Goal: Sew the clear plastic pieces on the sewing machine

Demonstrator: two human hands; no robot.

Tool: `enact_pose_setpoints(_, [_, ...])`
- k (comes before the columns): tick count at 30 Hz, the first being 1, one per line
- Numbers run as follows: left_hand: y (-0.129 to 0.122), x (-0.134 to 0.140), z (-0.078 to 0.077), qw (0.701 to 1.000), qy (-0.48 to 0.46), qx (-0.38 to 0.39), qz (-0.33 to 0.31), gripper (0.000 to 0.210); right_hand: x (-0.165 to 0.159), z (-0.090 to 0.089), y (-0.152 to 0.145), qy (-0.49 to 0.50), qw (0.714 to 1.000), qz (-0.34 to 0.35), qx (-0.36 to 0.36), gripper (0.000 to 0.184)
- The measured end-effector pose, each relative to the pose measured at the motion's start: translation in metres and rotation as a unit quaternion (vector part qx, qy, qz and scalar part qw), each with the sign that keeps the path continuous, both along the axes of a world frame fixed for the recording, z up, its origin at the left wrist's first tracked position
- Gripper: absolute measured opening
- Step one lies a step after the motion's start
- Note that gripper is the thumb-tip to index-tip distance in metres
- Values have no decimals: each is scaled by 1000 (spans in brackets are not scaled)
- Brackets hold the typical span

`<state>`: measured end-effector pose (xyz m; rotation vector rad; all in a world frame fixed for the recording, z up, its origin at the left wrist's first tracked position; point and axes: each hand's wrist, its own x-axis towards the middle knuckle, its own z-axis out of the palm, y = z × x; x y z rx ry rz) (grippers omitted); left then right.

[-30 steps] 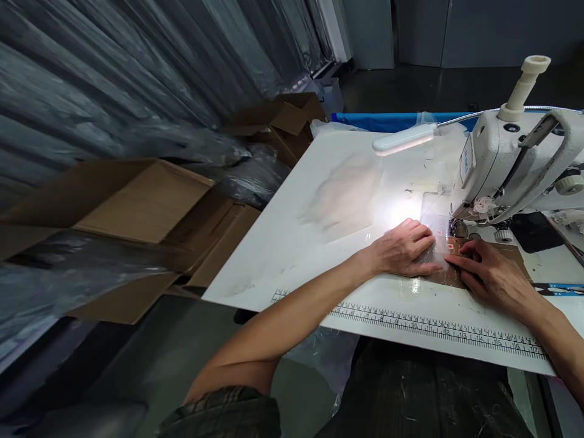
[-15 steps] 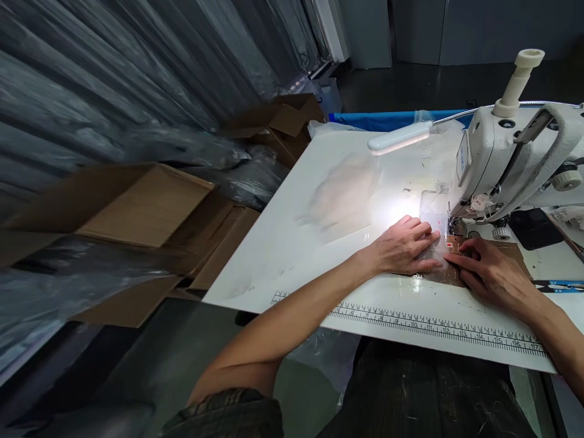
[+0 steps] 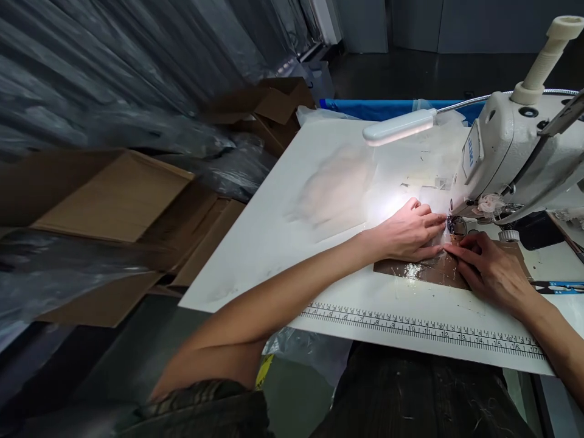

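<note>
A thin, sheer white piece of fabric lies under the presser foot of a white sewing machine, mostly hidden by my hands. My left hand rests flat on it just left of the needle, fingers stretched and thumb pointing right. My right hand is in front of the needle, fingers bent. Its fingertips pinch the fabric's near edge, close to my left thumb. Beneath both hands a shiny brown taped patch covers part of the white tabletop.
A lamp lights the needle area from the left. A printed ruler scale runs along the front edge. Blue-handled tool and black phone-like slab lie at right. Open cardboard boxes and plastic bags stand left of the table.
My left hand has moved closer to the needle and to my right fingertips, uncovering more of the brown patch. The fabric has shifted farther under the machine. The view has turned slightly.
</note>
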<state>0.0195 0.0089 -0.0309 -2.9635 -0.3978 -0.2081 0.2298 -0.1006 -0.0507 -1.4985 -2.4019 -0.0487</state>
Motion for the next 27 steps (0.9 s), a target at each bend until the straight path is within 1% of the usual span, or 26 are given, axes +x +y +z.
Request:
enact_pose_setpoints(3, [6, 1, -7, 999, -36, -30, 18, 46, -1, -2, 2, 1, 1000, -18, -5, 36])
enact_pose_setpoints(6, [5, 0, -16, 994, -82, -62, 45, 45, 0, -4, 1, 3, 1000, -24, -17, 36])
enact_pose_setpoints(9, [3, 0, -21, 991, -101, -71, 45, 43, 1, -4, 0, 6, 999, -26, -21, 36])
enact_pose_setpoints(14, [1, 1, -18, 992, -100, -62, 35, 41, 0, -3, -1, 19, 999, -26, -8, 37])
enact_pose_setpoints(18, [-2, 2, -16, 994, -86, -59, 44, 40, 1, -4, -1, 26, 999, -14, 16, 36])
enact_pose_setpoints(23, [-4, 2, -17, 993, -92, -60, 47, 41, 2, -7, -1, 12, 1000, -26, 2, 35])
enact_pose_setpoints(27, [-3, 2, -18, 991, -99, -70, 48, 41, 2, -6, -1, 12, 1000, -24, 9, 36])
